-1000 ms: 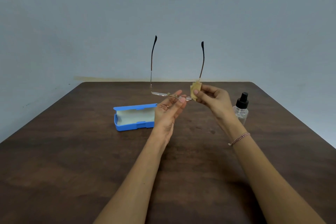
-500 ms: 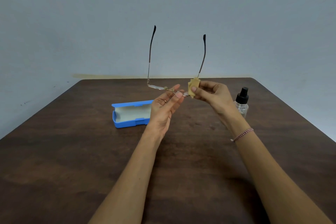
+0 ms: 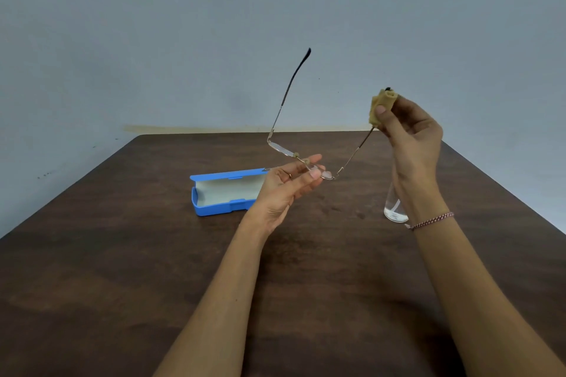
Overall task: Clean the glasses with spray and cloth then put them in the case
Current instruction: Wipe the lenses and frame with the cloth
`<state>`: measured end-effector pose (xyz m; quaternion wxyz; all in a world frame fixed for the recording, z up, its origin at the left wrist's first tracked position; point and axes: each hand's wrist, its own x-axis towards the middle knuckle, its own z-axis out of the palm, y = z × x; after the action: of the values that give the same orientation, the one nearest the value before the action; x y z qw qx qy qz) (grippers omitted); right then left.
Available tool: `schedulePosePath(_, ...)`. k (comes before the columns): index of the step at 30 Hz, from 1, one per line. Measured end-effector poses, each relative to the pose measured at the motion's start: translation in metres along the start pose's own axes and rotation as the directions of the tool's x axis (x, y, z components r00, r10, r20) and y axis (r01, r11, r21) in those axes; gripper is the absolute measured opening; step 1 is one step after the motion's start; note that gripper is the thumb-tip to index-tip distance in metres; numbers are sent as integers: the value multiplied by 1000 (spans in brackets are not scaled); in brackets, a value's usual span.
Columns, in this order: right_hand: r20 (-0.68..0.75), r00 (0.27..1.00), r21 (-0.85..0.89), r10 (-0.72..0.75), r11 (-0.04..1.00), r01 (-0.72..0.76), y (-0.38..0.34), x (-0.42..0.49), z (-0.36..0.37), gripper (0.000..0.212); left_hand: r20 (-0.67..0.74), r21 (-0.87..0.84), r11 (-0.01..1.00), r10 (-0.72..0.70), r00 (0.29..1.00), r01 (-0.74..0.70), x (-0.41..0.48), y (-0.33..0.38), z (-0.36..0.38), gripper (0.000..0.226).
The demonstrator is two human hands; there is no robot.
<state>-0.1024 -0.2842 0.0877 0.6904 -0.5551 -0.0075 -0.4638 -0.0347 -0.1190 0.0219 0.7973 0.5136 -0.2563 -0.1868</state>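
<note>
Left hand [image 3: 291,184] fingers pinching glasses [image 3: 301,162] at the lens. Right hand [image 3: 410,138] fingers pinching cloth [image 3: 382,105] around the right temple tip, axis slanting up-right. Case [image 3: 225,193] open, left, nearer left hand.

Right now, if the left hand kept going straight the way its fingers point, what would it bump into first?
The left hand points up and to the right, already holding the glasses at the bridge. Past the lens, the line heads for the right hand with the cloth. Depth is unclear, so it might pass in front.

glasses [image 3: 301,159]: thin gold frame, arms open, raised mid-frame
cloth [image 3: 382,105]: tan, wrapped round right arm's tip
case [image 3: 225,193]: blue, open, centre-left
spray bottle [image 3: 394,208]: clear, upright, right of centre
</note>
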Motion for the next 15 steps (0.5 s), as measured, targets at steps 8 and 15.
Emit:
schedulePosePath(8, 161, 976, -116, 148, 985, -130, 11, -2, 3, 18, -93, -73, 996, 36, 995, -42, 1, 7, -1, 39)
schedulePosePath(15, 346, 845, -307, 407, 901, -307, 29, -16, 11, 24, -183, -151, 983, 80, 980, -108, 3, 7, -2, 33)
